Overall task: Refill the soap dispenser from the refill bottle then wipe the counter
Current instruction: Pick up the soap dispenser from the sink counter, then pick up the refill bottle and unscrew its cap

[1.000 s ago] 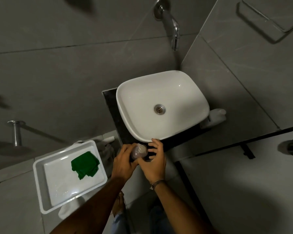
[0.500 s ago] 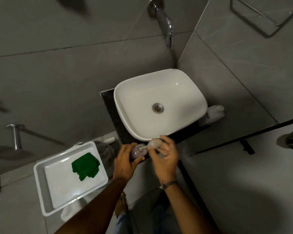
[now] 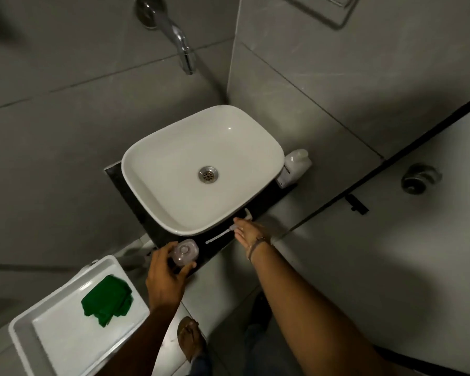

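The dispenser (image 3: 185,252) stands open just before the basin (image 3: 201,169), the left hand (image 3: 166,280) wrapped round its body. The right hand (image 3: 251,232) pinches the pump (image 3: 228,230) beside the basin's front rim. The refill bottle (image 3: 295,168), right of the basin, looks light and slippery; its waist seems the best hold.

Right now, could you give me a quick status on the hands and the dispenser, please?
Left hand holds dispenser on counter, top open. Right hand holds pump beside sink. Refill bottle untouched behind sink. Nothing in the way.
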Tool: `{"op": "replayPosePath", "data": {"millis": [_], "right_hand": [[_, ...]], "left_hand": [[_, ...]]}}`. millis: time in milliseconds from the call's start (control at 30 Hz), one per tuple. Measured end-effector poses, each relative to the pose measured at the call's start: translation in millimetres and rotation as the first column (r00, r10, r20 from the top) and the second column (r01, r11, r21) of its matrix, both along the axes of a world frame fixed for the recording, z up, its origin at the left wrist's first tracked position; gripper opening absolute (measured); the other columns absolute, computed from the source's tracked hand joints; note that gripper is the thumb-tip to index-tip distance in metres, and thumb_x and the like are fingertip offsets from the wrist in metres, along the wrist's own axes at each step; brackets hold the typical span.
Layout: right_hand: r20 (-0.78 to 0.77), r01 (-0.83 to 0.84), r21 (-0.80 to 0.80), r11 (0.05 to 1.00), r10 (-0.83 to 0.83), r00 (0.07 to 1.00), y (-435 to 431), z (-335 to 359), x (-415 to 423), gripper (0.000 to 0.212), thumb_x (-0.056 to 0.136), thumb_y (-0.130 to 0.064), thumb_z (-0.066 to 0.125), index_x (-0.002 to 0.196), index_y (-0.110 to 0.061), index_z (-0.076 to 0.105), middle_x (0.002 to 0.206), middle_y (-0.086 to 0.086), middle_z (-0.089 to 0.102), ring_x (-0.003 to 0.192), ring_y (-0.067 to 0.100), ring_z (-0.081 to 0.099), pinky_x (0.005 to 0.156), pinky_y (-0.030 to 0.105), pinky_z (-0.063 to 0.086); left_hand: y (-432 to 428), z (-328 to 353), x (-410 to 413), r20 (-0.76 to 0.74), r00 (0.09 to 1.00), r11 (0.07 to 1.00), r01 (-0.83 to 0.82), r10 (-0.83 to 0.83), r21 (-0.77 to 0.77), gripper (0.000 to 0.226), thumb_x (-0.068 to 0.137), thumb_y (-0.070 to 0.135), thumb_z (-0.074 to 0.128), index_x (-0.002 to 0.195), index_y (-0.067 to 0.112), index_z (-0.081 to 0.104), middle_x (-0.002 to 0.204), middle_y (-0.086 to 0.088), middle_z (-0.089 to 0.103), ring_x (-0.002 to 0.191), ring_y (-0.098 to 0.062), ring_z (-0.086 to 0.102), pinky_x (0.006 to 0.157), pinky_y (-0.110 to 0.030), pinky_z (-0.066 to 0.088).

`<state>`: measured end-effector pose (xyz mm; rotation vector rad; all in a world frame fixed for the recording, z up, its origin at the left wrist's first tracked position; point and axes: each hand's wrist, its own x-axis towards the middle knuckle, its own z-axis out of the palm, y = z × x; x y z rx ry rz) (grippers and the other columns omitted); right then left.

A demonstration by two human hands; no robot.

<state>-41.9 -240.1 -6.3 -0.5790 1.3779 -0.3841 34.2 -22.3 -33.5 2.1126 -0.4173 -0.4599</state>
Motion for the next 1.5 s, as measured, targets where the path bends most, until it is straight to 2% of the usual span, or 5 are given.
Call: {"op": "replayPosePath", "data": {"millis": [600,767,867,1000,1500], "right_hand": [[-0.142,0.006,-0.022,1.000,-0.009,0.990,-6.6,-30.0,11.0,0.034,0.078,-0.002,0.089,0.098,0.017,0.069,0.100,0.027,0.072,0.085,0.030,0.068,0.090,0.041,0.061],[-0.119,0.003,-0.008,1.000,-0.004,0.993,-7.4,-25.0,-1.0,0.045,0.071,-0.013,0.095,0.098,0.013,0.070,0.099,0.022,0.073,0.087,0.030,0.071,0.084,0.039,0.063],[-0.155,0.016,-0.060,0.998,-0.025,0.988,-17.2,-13.5,-20.3,0.040,0.066,-0.016,0.098,0.078,-0.001,0.064,0.080,0.016,0.065,0.075,0.026,0.061,0.070,0.035,0.061],[-0.262,-0.003,-0.237,0.971,-0.061,0.963,-51.4,5.7,-56.8,0.031,0.072,-0.012,0.094,0.082,-0.007,0.066,0.088,0.020,0.071,0.074,0.030,0.066,0.073,0.043,0.065],[-0.654,-0.628,-0.723,0.289,0.009,0.757,-217.9,82.3,-88.3,0.028,0.079,-0.004,0.082,0.100,-0.022,0.073,0.101,-0.003,0.075,0.092,0.013,0.071,0.077,0.027,0.063]], "left_hand": [[-2.7,13.3,-6.5,-0.010,1.000,1.000,0.004,-0.004,0.016,0.081,0.071,0.011,0.097,0.142,0.012,0.057,0.137,-0.011,0.061,0.126,-0.035,0.062,0.103,-0.040,0.050],[29.1,29.7,-17.7,0.187,0.981,0.993,0.031,-0.051,0.110,0.117,0.058,0.049,0.101,0.153,0.010,0.045,0.149,-0.019,0.048,0.139,-0.038,0.045,0.113,-0.050,0.041],[35.5,47.0,-45.6,0.339,0.935,0.993,0.079,-0.103,0.082,0.099,0.073,0.078,0.070,0.146,0.012,0.054,0.139,-0.017,0.049,0.129,-0.038,0.048,0.106,-0.043,0.040],[-40.4,69.4,-79.2,0.407,0.851,0.934,0.358,-0.331,0.010,0.053,0.089,0.050,0.073,0.135,0.029,0.063,0.127,0.002,0.062,0.115,-0.024,0.059,0.094,-0.043,0.047],[-379.8,71.1,-83.6,-0.040,0.964,0.961,0.266,-0.263,0.080,0.100,0.089,0.036,0.081,0.165,0.032,0.017,0.148,-0.012,0.062,0.132,-0.036,0.062,0.105,-0.056,0.055]]}}
